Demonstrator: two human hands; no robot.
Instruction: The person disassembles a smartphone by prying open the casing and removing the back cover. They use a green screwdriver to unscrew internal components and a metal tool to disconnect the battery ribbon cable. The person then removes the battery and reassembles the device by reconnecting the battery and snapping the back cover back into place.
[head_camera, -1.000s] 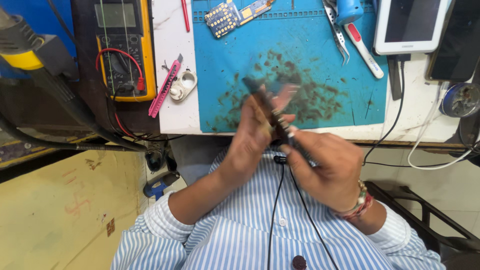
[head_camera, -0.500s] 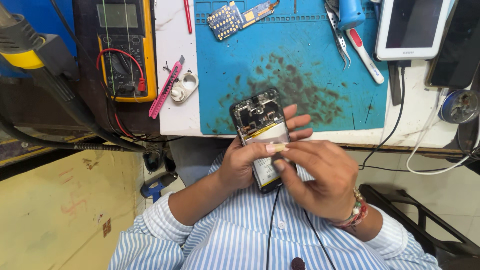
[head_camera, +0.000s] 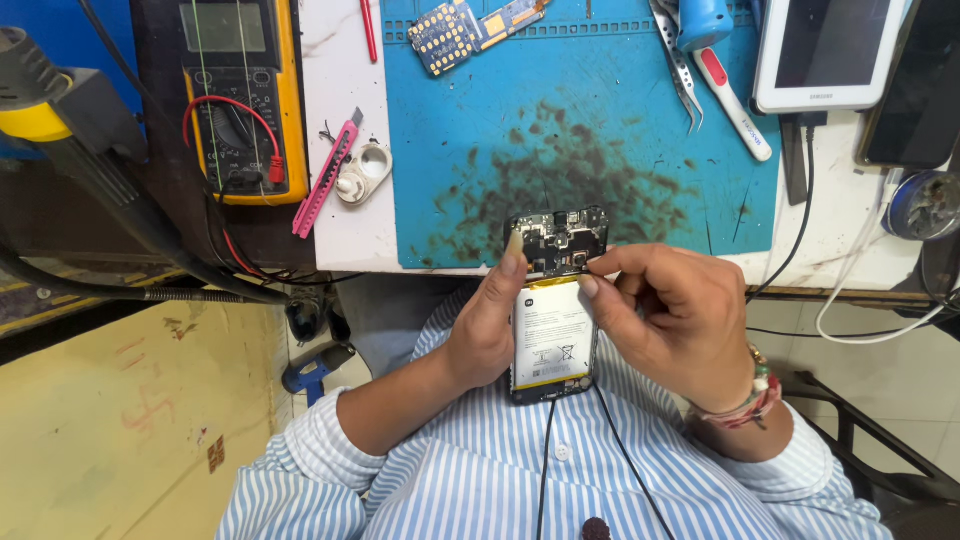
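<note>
An opened smartphone (head_camera: 555, 305) with its back cover off shows a dark circuit board at the top and a white battery below. My left hand (head_camera: 490, 320) grips its left edge, thumb up along the side. My right hand (head_camera: 670, 315) holds the right edge, and its thumb and forefinger pinch at the board near the top right. A black cable (head_camera: 548, 450) is plugged into the phone's bottom end and hangs down over my striped shirt. The phone is held upright, just in front of the table edge.
A blue work mat (head_camera: 570, 130) with dark stains covers the table. On it lie a loose circuit board (head_camera: 470, 25), tweezers (head_camera: 678, 65) and a red-and-white tool (head_camera: 732, 100). A yellow multimeter (head_camera: 240, 100), pink cutter (head_camera: 325, 175) and white tablet (head_camera: 825, 55) stand around.
The phone has turned from edge-on and tilted to flat, back side facing me. It now sits lower and more upright, and my right fingers have moved up to the circuit board.
</note>
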